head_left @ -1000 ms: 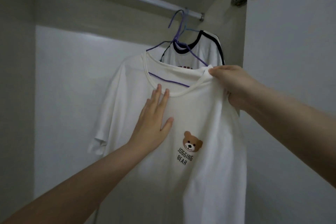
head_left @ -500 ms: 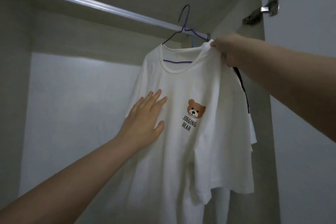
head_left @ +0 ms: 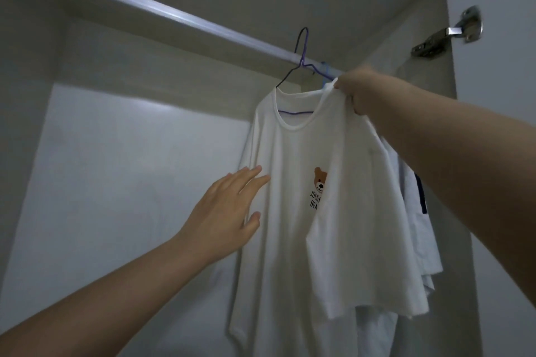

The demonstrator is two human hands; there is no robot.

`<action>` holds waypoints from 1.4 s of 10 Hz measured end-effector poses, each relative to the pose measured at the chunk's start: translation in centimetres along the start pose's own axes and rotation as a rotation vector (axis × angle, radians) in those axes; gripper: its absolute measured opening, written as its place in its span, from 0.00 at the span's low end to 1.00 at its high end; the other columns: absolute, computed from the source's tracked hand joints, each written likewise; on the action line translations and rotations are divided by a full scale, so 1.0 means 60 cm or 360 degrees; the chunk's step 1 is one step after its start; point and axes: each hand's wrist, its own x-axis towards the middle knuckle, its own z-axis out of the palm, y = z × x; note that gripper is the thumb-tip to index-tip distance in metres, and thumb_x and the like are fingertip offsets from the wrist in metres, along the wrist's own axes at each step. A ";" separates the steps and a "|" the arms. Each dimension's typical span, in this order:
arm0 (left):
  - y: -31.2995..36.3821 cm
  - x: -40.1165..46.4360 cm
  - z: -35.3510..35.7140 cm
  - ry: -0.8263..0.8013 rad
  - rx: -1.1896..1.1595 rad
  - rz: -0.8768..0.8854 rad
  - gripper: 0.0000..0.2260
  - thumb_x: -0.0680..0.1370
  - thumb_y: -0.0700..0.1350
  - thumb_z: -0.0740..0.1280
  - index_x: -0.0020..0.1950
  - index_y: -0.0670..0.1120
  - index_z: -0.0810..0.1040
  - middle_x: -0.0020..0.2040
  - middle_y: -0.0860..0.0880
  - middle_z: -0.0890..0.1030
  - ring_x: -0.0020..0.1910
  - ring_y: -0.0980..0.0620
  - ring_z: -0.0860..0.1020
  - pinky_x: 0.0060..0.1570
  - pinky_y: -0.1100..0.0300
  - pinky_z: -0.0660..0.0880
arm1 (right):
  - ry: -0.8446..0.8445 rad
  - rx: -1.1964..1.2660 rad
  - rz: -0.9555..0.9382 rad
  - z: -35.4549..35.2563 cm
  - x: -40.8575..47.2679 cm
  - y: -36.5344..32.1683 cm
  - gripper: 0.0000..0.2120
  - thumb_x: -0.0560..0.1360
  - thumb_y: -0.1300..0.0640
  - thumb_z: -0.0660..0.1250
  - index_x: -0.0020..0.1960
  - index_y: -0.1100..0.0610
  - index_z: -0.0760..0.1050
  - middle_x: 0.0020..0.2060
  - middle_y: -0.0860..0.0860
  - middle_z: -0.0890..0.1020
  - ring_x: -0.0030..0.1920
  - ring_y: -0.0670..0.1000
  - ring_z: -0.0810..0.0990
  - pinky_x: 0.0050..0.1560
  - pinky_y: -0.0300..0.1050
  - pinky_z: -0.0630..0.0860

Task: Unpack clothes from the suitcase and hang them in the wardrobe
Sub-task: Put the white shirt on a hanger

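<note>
A white T-shirt (head_left: 293, 240) with a brown bear print hangs on a purple wire hanger (head_left: 301, 58), whose hook sits at the silver wardrobe rail (head_left: 162, 10). My right hand (head_left: 358, 90) grips the shirt's right shoulder next to the collar, just below the rail. My left hand (head_left: 229, 209) lies flat with straight fingers against the shirt's left side, at chest height. The shirt's right sleeve folds forward over part of the print. The suitcase is out of view.
Another white garment (head_left: 420, 220) with dark trim hangs behind the T-shirt at the rail's right end. The open wardrobe door (head_left: 499, 153) with its metal hinge (head_left: 446, 35) stands at the right. The wardrobe's pale back wall (head_left: 130, 182) fills the left.
The T-shirt on its hanger has gone up from below the rail to the rail, carried by my right hand. My left hand slid from the chest toward the shirt's left edge.
</note>
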 end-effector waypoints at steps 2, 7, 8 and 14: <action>0.018 0.003 0.051 -0.0125 -0.0025 0.0029 0.29 0.78 0.53 0.58 0.79 0.52 0.58 0.79 0.52 0.58 0.78 0.51 0.58 0.77 0.54 0.53 | 0.0020 -0.0127 -0.0016 -0.010 0.033 0.012 0.20 0.77 0.63 0.66 0.68 0.63 0.70 0.60 0.60 0.76 0.58 0.57 0.78 0.58 0.52 0.76; 0.020 -0.005 0.078 -0.0120 -0.0166 0.0040 0.27 0.78 0.55 0.55 0.78 0.54 0.60 0.79 0.54 0.59 0.77 0.54 0.58 0.73 0.63 0.49 | -0.0003 -0.0454 -0.0105 0.005 0.056 0.044 0.22 0.79 0.57 0.65 0.71 0.61 0.66 0.51 0.56 0.72 0.49 0.54 0.73 0.49 0.47 0.73; 0.032 -0.009 0.086 -0.0151 -0.0263 -0.0005 0.29 0.76 0.58 0.50 0.78 0.56 0.58 0.79 0.55 0.59 0.76 0.56 0.60 0.74 0.60 0.56 | 0.0059 -0.0471 -0.0225 -0.015 0.030 0.072 0.26 0.70 0.55 0.75 0.65 0.62 0.74 0.51 0.57 0.79 0.48 0.56 0.79 0.41 0.44 0.76; 0.259 -0.267 0.155 -0.0140 -0.1856 -0.0777 0.18 0.75 0.44 0.65 0.65 0.53 0.75 0.61 0.60 0.79 0.62 0.61 0.76 0.62 0.64 0.73 | -0.0384 -0.0104 0.0064 -0.043 -0.454 0.516 0.03 0.74 0.61 0.72 0.47 0.56 0.81 0.37 0.47 0.85 0.40 0.42 0.83 0.42 0.37 0.77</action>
